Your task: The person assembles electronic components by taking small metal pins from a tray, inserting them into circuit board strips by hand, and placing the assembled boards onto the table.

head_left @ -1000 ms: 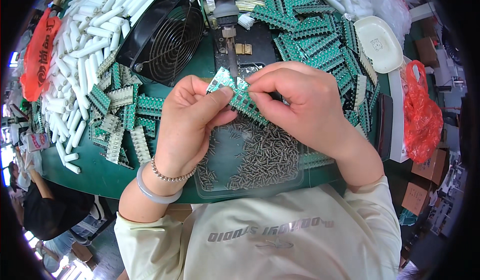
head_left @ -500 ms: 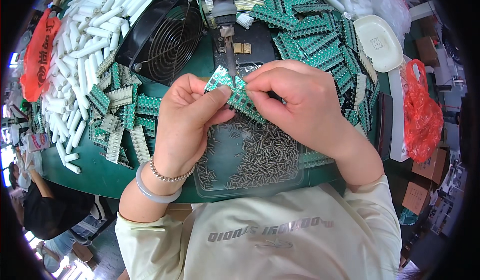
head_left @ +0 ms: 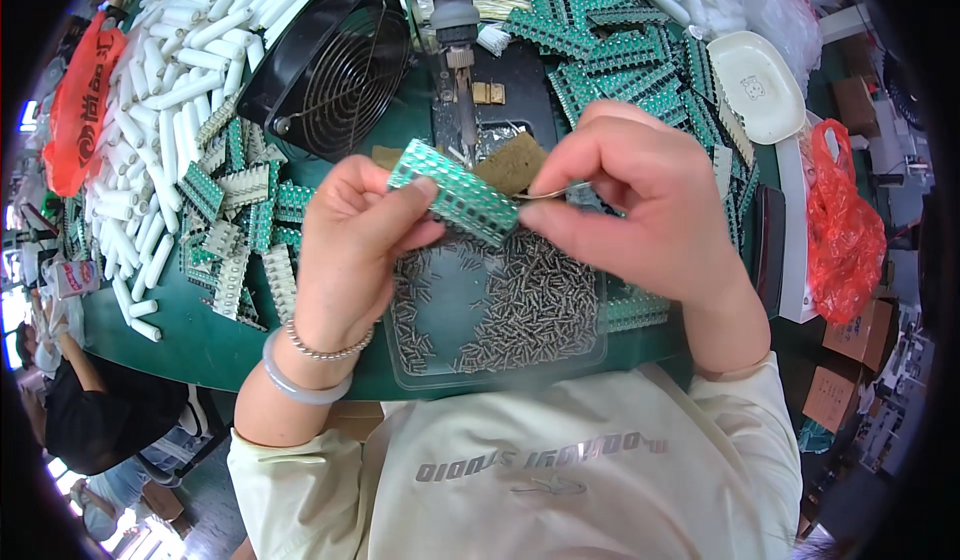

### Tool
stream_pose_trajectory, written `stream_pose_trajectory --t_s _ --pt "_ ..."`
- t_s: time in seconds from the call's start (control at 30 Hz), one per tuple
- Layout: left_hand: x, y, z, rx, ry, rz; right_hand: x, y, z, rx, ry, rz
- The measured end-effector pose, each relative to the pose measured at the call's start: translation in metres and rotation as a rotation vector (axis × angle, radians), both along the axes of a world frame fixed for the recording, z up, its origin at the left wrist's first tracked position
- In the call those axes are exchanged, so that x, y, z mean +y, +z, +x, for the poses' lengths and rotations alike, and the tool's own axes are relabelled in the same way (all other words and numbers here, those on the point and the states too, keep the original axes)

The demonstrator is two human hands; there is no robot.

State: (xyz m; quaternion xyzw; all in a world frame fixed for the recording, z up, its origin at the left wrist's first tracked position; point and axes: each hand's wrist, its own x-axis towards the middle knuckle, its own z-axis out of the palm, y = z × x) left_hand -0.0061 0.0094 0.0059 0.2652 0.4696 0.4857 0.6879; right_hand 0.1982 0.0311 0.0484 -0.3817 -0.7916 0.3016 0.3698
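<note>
A green circuit board strip [head_left: 455, 195] is pinched between the thumb and fingers of my left hand [head_left: 365, 225], tilted above a clear tray of small metal cylinders. My right hand [head_left: 640, 195] is closed on thin metal tweezers [head_left: 556, 194], whose tip lies close to the board's right end. Just beyond the board, a soldering iron [head_left: 462, 90] hangs tip-down from a mount, apart from the board. A brown sponge [head_left: 512, 163] lies beside its tip. The clear tray [head_left: 440, 380] sits below my hands, near the table's front edge.
A black fan [head_left: 330, 70] stands at the back left. White tubes [head_left: 185, 90] are heaped at the far left, with board strips [head_left: 240, 200] before them. More boards [head_left: 625, 70] pile up at the back right, beside a cream dish [head_left: 755, 85] and a red bag [head_left: 845, 225].
The board has come away from the iron's tip and turned slightly. My right hand has moved right, off the board, and the tweezers and sponge now show. My left hand shifted slightly left.
</note>
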Motion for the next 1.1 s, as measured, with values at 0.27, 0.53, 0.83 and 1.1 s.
stream_pose_trajectory --t_s 0.27,0.53,0.83,1.1 --pt "-0.017 0.022 -0.032 0.016 0.119 0.226 -0.028 -0.027 -0.022 -0.520 0.301 0.014" --pt "-0.025 0.025 -0.032 -0.016 0.079 0.295 -0.043 -0.054 -0.049 -0.532 0.297 0.106" --pt "-0.025 0.021 -0.047 -0.013 -0.237 0.216 -0.031 -0.022 -0.030 -0.632 0.570 -0.093" --pt "-0.040 0.009 -0.043 -0.562 -0.093 0.077 -0.029 -0.004 -0.009 -0.431 0.283 0.040"
